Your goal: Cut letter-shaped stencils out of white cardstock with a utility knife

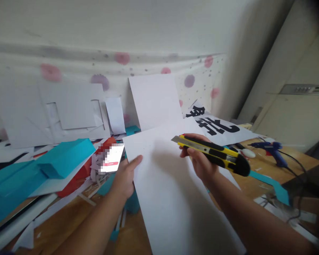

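White sheet [162, 184] lies between left hand [125, 180], pinching it, and right hand [202, 165], gripping cutter [215, 153]

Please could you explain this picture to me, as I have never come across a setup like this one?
Gladly. There is no machine arm here: you are seeing a person's own bare hands. The one picture comes from a camera worn on the head, looking forward and down, so both forearms rise from the bottom edge.

The left hand grips the left edge of a large white sheet, thumb on top. The right hand holds a yellow-and-black utility knife with its blade showing.

Around them on a brown tabletop are folded teal paper and red paper to the left. To the right are a blue glue gun and a sheet with bold black characters. A spotted cloth covers part of the wall behind.
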Tool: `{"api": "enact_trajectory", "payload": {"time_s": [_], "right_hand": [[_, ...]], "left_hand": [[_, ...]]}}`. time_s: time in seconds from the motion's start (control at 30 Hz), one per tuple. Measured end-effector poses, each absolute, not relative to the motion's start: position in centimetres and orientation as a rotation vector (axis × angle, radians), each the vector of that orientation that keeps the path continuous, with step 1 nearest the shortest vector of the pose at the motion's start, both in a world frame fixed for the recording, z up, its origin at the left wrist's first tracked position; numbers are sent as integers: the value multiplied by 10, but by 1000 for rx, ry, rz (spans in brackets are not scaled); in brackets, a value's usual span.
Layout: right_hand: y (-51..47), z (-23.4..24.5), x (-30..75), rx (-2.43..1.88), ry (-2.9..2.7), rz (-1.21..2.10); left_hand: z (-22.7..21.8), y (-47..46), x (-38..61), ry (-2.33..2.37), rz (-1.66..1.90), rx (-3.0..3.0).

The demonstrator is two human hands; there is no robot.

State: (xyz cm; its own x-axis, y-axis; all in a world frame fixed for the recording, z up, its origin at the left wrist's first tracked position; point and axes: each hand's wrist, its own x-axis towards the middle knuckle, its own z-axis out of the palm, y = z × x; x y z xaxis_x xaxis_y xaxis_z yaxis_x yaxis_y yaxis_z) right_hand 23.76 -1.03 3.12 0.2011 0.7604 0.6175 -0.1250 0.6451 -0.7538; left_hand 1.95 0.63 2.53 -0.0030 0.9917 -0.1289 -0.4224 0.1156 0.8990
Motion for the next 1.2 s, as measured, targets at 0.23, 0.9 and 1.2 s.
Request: {"api": "enact_trajectory", "payload": {"time_s": [0.23, 0.9, 1.2], "right_hand": [[10, 13, 229, -732, -1291, 468], [-1, 19, 225, -950, -1416, 34], [-5, 12, 228, -880, -1488, 218]], "left_hand": [[31, -1, 21, 927, 1328, 786], [36, -4, 24, 990, 1344, 715], [31, -3, 24, 1011, 1360, 738]]}}
